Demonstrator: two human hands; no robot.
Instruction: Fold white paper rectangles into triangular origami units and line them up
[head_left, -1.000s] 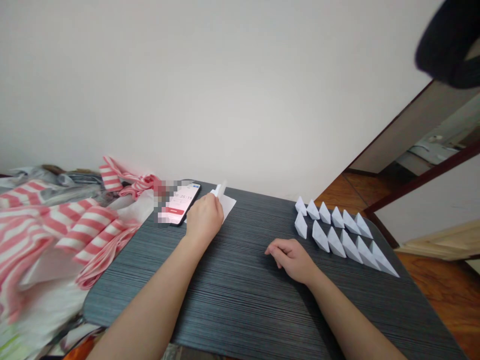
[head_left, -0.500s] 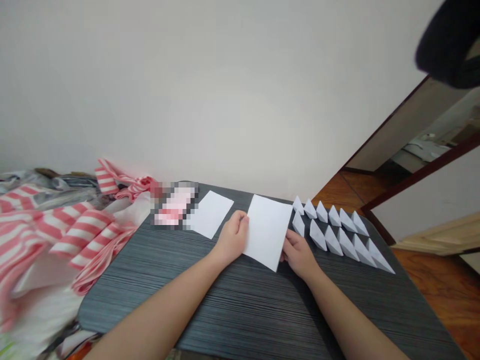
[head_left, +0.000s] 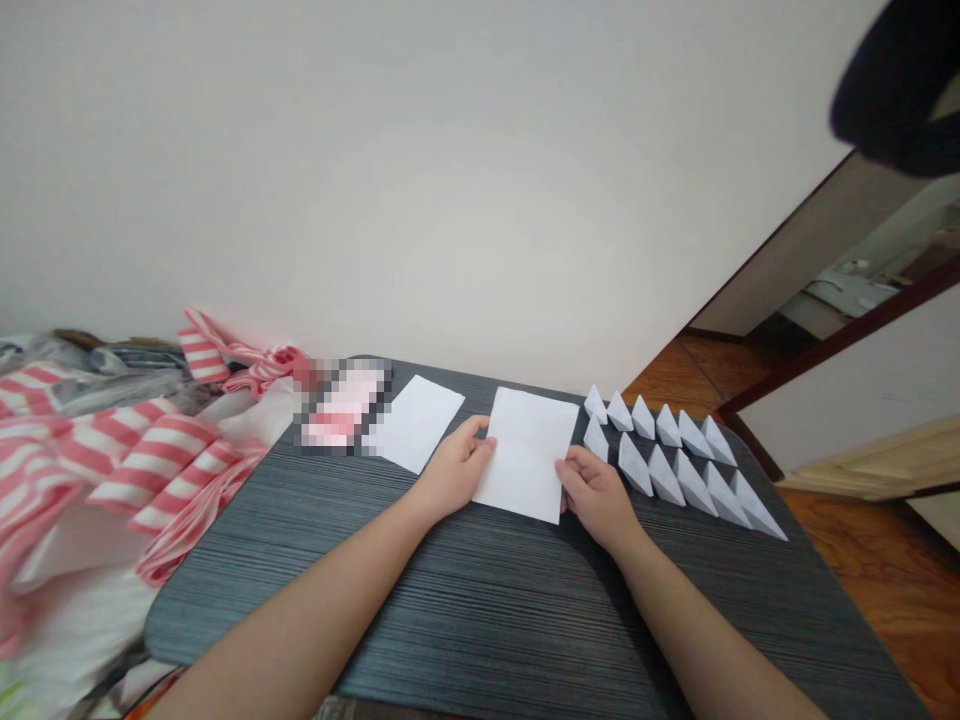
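Observation:
A white sheet of paper (head_left: 529, 450) lies on the dark striped table (head_left: 465, 600) between my hands. My left hand (head_left: 454, 470) grips its left edge, fingers curled over it. My right hand (head_left: 596, 495) pinches its lower right corner. A second white sheet (head_left: 416, 422) lies flat further left, next to a blurred phone (head_left: 341, 410). Two rows of several folded white paper pieces (head_left: 679, 462) stand to the right of my right hand.
Red and white striped bags (head_left: 142, 450) and other clutter pile up at the table's left side. A white wall stands behind the table. To the right are a wooden floor (head_left: 885, 540) and a doorway. A dark object (head_left: 900, 90) hangs at top right.
My left hand took a sheet from beside the phone and brought it to the table's middle. My right hand came up to hold it. The sheet now lies lower and flatter.

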